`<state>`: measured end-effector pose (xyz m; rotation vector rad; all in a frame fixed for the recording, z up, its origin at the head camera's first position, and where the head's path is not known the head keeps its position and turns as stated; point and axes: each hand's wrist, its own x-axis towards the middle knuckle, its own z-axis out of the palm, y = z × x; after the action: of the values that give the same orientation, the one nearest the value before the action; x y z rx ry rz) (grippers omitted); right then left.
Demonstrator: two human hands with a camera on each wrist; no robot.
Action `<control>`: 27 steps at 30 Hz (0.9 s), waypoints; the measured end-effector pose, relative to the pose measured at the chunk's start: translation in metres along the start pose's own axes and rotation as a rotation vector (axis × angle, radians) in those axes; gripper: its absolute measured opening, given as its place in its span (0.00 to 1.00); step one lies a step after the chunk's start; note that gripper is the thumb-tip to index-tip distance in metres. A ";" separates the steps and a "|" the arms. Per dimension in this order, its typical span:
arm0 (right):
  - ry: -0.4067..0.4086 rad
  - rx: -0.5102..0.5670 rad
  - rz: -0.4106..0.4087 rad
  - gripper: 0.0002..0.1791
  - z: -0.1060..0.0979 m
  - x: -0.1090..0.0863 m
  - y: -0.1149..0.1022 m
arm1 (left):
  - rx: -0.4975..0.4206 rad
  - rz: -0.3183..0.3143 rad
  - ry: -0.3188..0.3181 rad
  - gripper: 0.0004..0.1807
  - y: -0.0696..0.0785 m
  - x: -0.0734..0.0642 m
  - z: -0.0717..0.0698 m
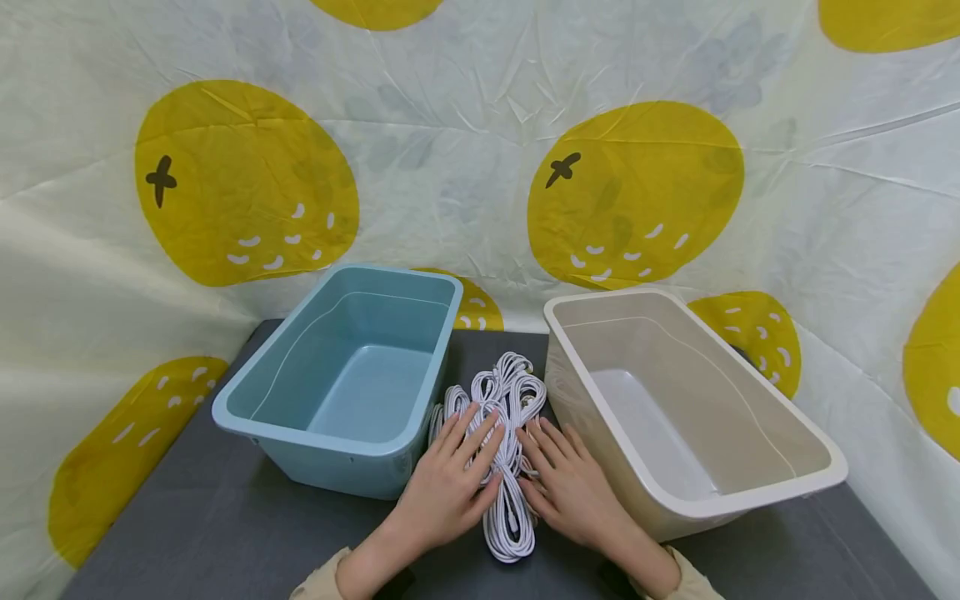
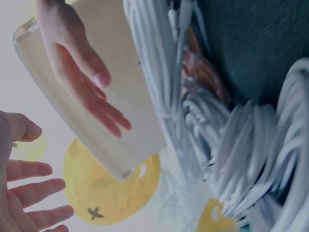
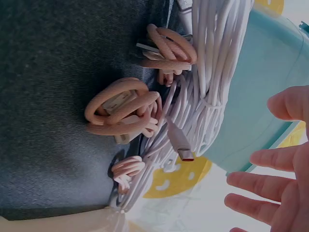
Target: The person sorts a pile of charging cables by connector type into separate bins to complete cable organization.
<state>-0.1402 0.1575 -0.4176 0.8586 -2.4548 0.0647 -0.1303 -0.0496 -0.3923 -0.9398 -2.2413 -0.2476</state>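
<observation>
A pile of bundled white charging cables [image 1: 510, 500] lies on the dark table between two tubs. My left hand [image 1: 450, 483] is over the pile's left side, fingers extended and holding nothing. On the other side my right hand [image 1: 573, 483] hovers with its fingers spread, also holding nothing. In the right wrist view, coiled pinkish braided cables [image 3: 123, 108] rest beside the white bundles, partly hidden in the head view by the right hand. A white connector [image 3: 178, 142] with a metal tip sticks out of the pile there.
A blue tub [image 1: 352, 446] stands close on the left and a beige tub [image 1: 750, 500] on the right, both with nothing inside. The dark tabletop [image 1: 202, 517] ends at the back against a patterned curtain [image 1: 450, 183].
</observation>
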 end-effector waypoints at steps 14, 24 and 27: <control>-0.014 0.005 -0.032 0.28 0.005 0.012 -0.010 | 0.071 -0.032 0.118 0.26 -0.013 0.010 -0.029; -0.009 -0.038 -0.058 0.26 0.017 0.014 -0.017 | 0.117 -0.119 0.162 0.29 -0.036 -0.007 -0.040; 0.002 -0.038 -0.065 0.25 0.019 0.014 -0.019 | 0.129 -0.154 0.167 0.30 -0.043 -0.014 -0.043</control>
<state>-0.1475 0.1300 -0.4293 0.9210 -2.4164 -0.0047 -0.1306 -0.1060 -0.3653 -0.6555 -2.1492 -0.2387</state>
